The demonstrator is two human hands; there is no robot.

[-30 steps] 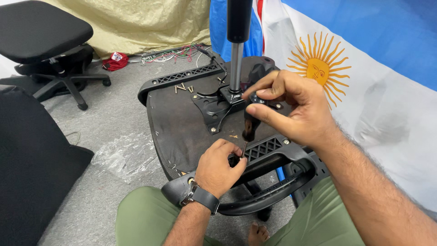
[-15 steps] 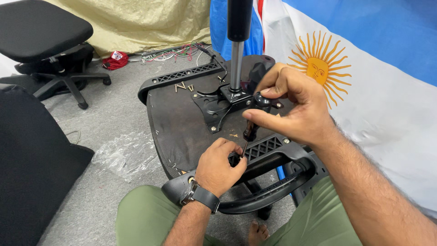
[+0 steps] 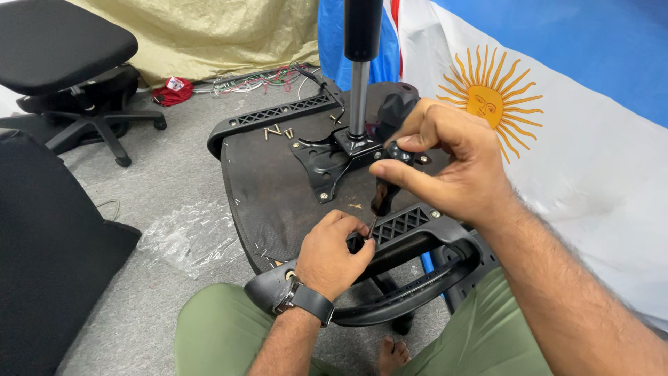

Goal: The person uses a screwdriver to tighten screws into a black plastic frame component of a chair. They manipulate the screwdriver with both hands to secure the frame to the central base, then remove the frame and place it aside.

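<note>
An upturned office chair seat point(image 3: 278, 188) lies in front of me, its black metal mounting plate point(image 3: 327, 161) and gas cylinder point(image 3: 359, 83) pointing up. My right hand point(image 3: 445, 160) is shut on the black handle of a screwdriver point(image 3: 387, 188), held upright with its tip at the near armrest bracket point(image 3: 400, 224). My left hand point(image 3: 332, 254), with a dark watch at the wrist, pinches the screwdriver tip or a screw at that bracket; the screw itself is hidden. The black loop armrest point(image 3: 410, 278) curves just below both hands.
Several loose screws point(image 3: 277, 131) lie near the far armrest point(image 3: 278, 115). A second office chair point(image 3: 69, 63) stands at the back left, a black chair back point(image 3: 49, 251) at the left. Clear plastic wrap point(image 3: 184, 237) lies on the grey carpet; a flag point(image 3: 557, 139) hangs on the right.
My right hand has shifted its grip slightly on the screwdriver handle, as if turning it. The left hand has stayed at the bracket.
</note>
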